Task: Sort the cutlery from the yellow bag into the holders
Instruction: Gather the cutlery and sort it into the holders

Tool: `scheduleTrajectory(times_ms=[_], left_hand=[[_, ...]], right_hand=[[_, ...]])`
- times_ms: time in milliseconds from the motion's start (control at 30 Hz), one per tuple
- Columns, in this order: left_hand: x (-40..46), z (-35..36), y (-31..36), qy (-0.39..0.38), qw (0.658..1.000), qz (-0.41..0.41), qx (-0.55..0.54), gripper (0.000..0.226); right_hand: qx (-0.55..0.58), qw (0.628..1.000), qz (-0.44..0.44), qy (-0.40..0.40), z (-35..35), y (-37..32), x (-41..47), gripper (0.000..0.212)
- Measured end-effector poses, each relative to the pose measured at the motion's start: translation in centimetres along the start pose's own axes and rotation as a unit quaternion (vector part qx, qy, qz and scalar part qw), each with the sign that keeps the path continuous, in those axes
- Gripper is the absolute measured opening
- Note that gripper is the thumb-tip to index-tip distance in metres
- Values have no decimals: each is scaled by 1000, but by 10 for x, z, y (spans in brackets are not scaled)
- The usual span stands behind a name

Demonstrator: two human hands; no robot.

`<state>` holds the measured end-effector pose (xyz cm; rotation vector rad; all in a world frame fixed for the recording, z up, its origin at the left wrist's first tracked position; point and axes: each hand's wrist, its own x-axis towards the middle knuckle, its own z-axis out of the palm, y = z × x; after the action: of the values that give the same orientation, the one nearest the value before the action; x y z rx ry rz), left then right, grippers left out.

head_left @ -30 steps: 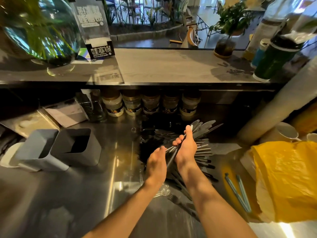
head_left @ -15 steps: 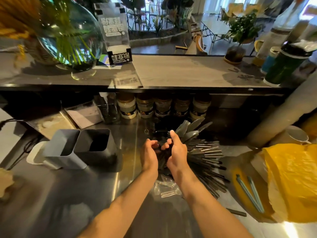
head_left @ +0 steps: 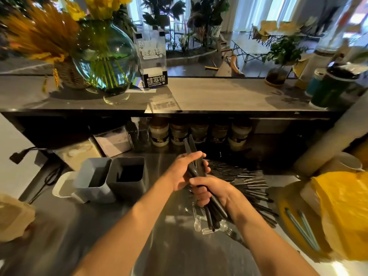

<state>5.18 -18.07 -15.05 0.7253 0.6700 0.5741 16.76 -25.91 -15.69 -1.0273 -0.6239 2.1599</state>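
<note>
Head view: both hands grip one bundle of black-handled knives above a steel counter.

The right hand curls round the dark handles low on the bundle of knives; the left hand wraps the upper part, where the blade tips point up and away. More cutlery lies fanned on the counter just behind and right of the hands. The yellow bag, crumpled thin plastic, sits at the right edge. Two square, smooth-walled grey holders stand side by side to the left, well apart from the hands, with bare reflective steel between. A clear plastic spoon lies below the bundle. A dark shelf edge overhangs a row of jars at the back.
</note>
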Motion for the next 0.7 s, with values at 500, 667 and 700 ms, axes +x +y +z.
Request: scheduleTrajectory(times_ms=[500, 667, 700], left_hand=[[16, 12, 10, 236, 967, 89, -31, 24], [25, 5, 23, 306, 936, 152, -87, 19], [27, 7, 21, 318, 930, 165, -84, 17]], right_hand=[[-8, 994, 42, 103, 14, 7, -21, 33], [124, 981, -9, 147, -7, 11, -32, 49], [171, 968, -25, 180, -7, 10, -32, 46]])
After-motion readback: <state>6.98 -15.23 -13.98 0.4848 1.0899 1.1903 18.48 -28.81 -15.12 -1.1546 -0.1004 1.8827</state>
